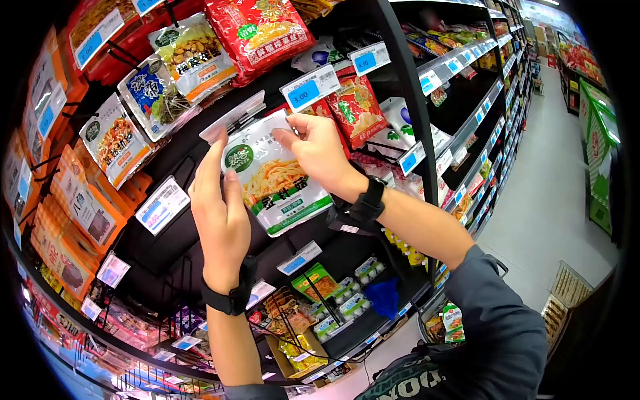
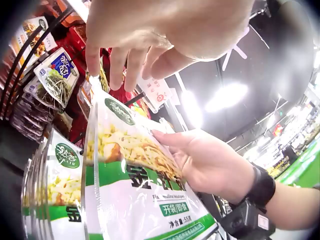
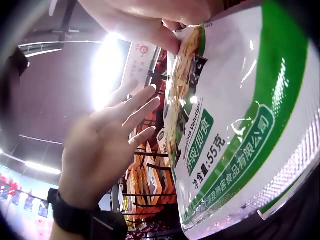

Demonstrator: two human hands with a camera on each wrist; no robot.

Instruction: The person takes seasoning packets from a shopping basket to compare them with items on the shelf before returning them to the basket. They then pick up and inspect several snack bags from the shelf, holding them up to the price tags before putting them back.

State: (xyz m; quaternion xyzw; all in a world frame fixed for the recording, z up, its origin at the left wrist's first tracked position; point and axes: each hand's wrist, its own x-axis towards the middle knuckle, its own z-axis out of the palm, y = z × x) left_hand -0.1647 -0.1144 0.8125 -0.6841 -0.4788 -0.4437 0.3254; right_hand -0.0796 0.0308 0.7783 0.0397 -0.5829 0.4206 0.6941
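Two bare hands work at a shop's hanging display. In the head view, the right hand [image 1: 319, 150] pinches the top edge of a white-and-green snack packet [image 1: 283, 193], raised to a peg just below a blue price tag [image 1: 310, 88]. The left hand [image 1: 220, 213] stands upright with straight fingers touching the packet's left edge. The packet looks lifted to the peg but not released, and whether its hole sits on the hook cannot be told. In the left wrist view, the left hand's fingers spread loosely just above the packet's top, and a row of matching packets [image 2: 50, 195] hangs at the left. In the right wrist view, the right hand nips the packet's top corner while the left hand, flat and relaxed, reaches towards its edge.
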